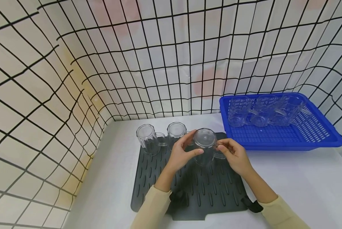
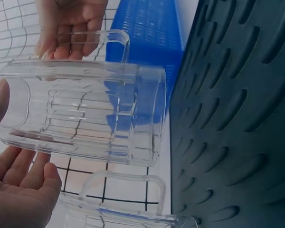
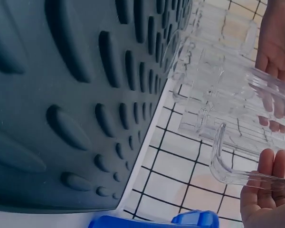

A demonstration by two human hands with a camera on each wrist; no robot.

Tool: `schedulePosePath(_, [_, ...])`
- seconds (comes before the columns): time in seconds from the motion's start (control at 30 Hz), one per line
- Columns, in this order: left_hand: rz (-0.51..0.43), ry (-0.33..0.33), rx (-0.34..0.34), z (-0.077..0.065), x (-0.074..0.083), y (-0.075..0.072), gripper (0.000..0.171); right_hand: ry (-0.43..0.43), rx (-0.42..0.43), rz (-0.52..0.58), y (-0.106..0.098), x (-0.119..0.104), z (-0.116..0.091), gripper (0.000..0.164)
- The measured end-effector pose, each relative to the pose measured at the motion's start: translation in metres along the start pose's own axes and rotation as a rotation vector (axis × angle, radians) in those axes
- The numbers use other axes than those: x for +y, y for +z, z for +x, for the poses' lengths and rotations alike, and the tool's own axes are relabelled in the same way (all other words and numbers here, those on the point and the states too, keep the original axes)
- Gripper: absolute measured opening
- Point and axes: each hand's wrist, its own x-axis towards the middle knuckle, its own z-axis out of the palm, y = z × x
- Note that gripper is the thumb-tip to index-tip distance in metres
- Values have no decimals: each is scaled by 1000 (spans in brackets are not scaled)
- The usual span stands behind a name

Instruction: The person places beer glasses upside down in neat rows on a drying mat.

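A clear glass mug (image 1: 205,149) is upside down over the dark grey ridged mat (image 1: 199,190), its base facing up. My left hand (image 1: 182,153) holds it by the side near the base, thumb in front and fingers behind. My right hand (image 1: 236,156) pinches the handle at the mug's right. In the left wrist view, the rim of the held mug (image 2: 80,111) is close to the mat; whether they touch I cannot tell. Two more glass mugs, a left one (image 1: 149,141) and a middle one (image 1: 174,130), stand upside down at the mat's back edge, handles to the right.
A blue plastic basket (image 1: 274,147) stands at the back right, with several glass mugs (image 1: 259,119) inside along its rear side. Black wire grid panels (image 1: 173,60) rise behind and at both sides of the white table (image 1: 102,184).
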Motion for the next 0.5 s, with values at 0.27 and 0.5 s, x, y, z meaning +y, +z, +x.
schedulePosePath(0.27, [35, -22, -20, 12, -7, 3, 74, 19, 38, -56, -3, 9, 5, 16])
schedulePosePath(0.5, [60, 6, -26, 18, -9, 3, 72, 16, 42, -102, -4, 12, 10, 17])
